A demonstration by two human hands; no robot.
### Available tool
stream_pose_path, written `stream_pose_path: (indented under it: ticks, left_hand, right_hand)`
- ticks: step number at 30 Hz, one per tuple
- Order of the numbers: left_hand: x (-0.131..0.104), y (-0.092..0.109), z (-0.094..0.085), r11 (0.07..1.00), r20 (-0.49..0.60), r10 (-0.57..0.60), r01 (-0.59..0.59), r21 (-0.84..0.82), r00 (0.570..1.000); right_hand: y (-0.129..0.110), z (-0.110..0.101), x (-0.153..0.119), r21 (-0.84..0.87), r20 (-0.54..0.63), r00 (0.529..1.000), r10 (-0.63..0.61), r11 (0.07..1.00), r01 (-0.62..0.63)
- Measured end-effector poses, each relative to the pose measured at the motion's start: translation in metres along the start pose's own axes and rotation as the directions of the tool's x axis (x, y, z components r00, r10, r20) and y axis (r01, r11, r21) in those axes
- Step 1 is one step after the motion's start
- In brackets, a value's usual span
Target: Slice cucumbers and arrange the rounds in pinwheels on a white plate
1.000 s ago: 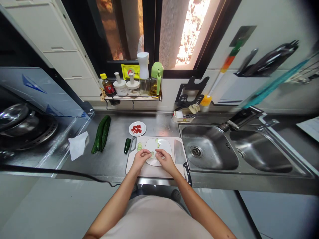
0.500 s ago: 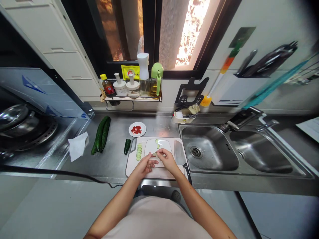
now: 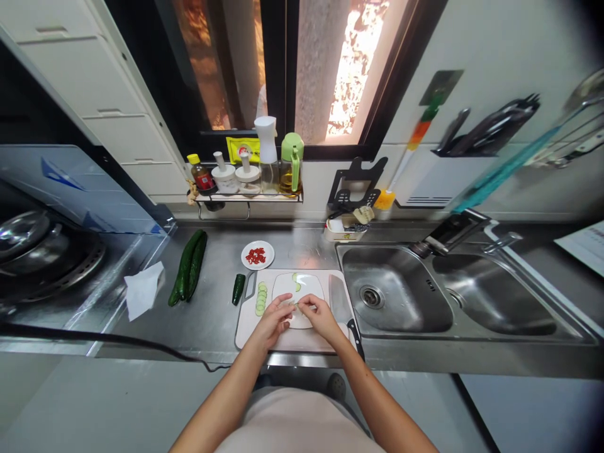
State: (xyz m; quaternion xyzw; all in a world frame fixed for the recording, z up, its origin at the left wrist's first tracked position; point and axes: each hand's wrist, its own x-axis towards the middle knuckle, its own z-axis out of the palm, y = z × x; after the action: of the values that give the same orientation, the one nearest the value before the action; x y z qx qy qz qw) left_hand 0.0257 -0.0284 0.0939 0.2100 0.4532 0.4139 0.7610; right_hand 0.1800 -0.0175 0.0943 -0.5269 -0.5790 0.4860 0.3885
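My right hand (image 3: 321, 316) is closed in a pinch on a thin cucumber slice (image 3: 297, 305), mostly hidden by the fingertips. Just left of it, my left hand (image 3: 274, 319) has its fingers apart, the tips close to the slice. Both hands hover over the near part of a white square plate (image 3: 310, 286). Some pale green cucumber pieces (image 3: 297, 282) lie near the plate's far edge. Under the plate is a light cutting board (image 3: 299, 343). A row of overlapping cucumber slices (image 3: 261, 299) runs along its left side, and a kitchen knife (image 3: 338, 296) rests on its right.
Left of the board lie a cut cucumber end (image 3: 238, 289), two whole cucumbers (image 3: 189, 267) and a paper towel (image 3: 143, 290). A round plate (image 3: 245, 257) of chopped red bits stands behind. To the right is a double sink (image 3: 396, 283); a bottle rack (image 3: 250, 198) hangs at the back.
The view has tilted, so the scene sits lower. My left fingers have come up and spread more, away from the slice; my right hand keeps its pinch.
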Motion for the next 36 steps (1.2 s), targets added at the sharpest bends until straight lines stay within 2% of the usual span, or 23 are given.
stream_pose_path:
  ticks: [5, 10, 15, 21, 28, 32, 36]
  left_hand:
    - [0.003, -0.003, 0.000, 1.000, -0.031, 0.024, -0.024, 0.004, 0.999]
    - [0.010, -0.010, -0.001, 0.992, -0.055, 0.124, -0.122, 0.029, 0.991]
    - [0.015, -0.016, 0.001, 0.967, -0.088, 0.238, -0.229, 0.109, 0.967]
    - [0.015, -0.019, 0.004, 0.927, -0.110, 0.360, -0.342, 0.156, 0.926]
    - [0.018, -0.023, 0.002, 0.926, -0.157, 0.344, -0.307, 0.219, 0.926]
    - [0.022, -0.024, 0.000, 0.920, -0.167, 0.359, -0.318, 0.229, 0.918]
    - [0.035, -0.024, -0.006, 0.896, -0.131, 0.396, -0.352, 0.270, 0.909]
  right_hand:
    - [0.003, 0.002, 0.001, -0.008, 0.019, 1.000, -0.003, 1.000, 0.003]
    - [0.009, 0.005, 0.001, 0.078, 0.017, 0.998, 0.064, 0.995, -0.066]
    - [0.013, 0.013, -0.001, 0.200, 0.012, 0.986, 0.163, 0.966, -0.163]
    - [0.017, 0.016, 0.000, 0.250, 0.010, 0.971, 0.238, 0.940, -0.233]
    - [0.016, 0.016, 0.000, 0.272, 0.008, 0.956, 0.293, 0.920, -0.284]
    - [0.019, 0.013, 0.003, 0.233, 0.002, 0.968, 0.249, 0.942, -0.243]
    - [0.028, 0.009, 0.012, 0.143, 0.001, 0.978, 0.207, 0.968, -0.205]
